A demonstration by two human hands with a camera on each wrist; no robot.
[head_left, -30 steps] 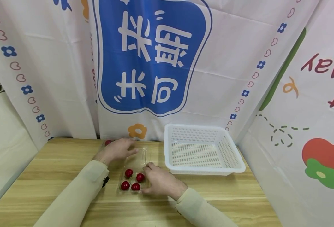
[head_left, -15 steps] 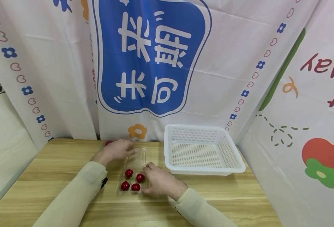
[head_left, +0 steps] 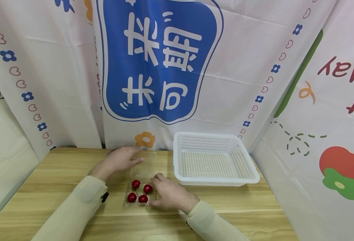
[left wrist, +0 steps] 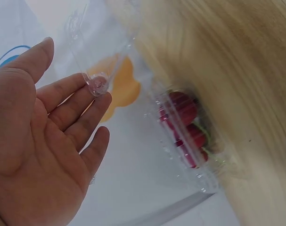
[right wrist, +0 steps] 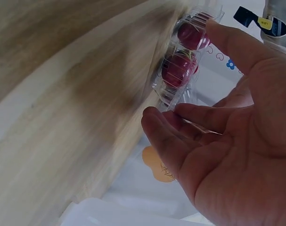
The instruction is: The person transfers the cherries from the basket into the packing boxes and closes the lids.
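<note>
A clear plastic clamshell box (head_left: 150, 203) lies on the table with its lid (head_left: 148, 163) raised toward the back. Several red cherries (head_left: 136, 184) sit in its base. My left hand (head_left: 118, 162) is at the left of the lid, fingers nearly straight, fingertips touching the lid's corner in the left wrist view. My right hand (head_left: 174, 194) holds the right side of the base. In the right wrist view, its thumb and bent fingers meet the two ends of that side. A second clear box (left wrist: 185, 136) with cherries stands behind my left hand, mostly hidden in the head view.
A white perforated plastic basket (head_left: 217, 180) stands to the right of the box, near the back of the wooden table (head_left: 153, 224). Printed fabric (head_left: 234, 97) hangs directly behind the table and along both sides.
My left hand has shifted slightly left, and the lid has tilted further up from the table. The cherry at the back left is now covered by that hand. My right hand stays in place.
</note>
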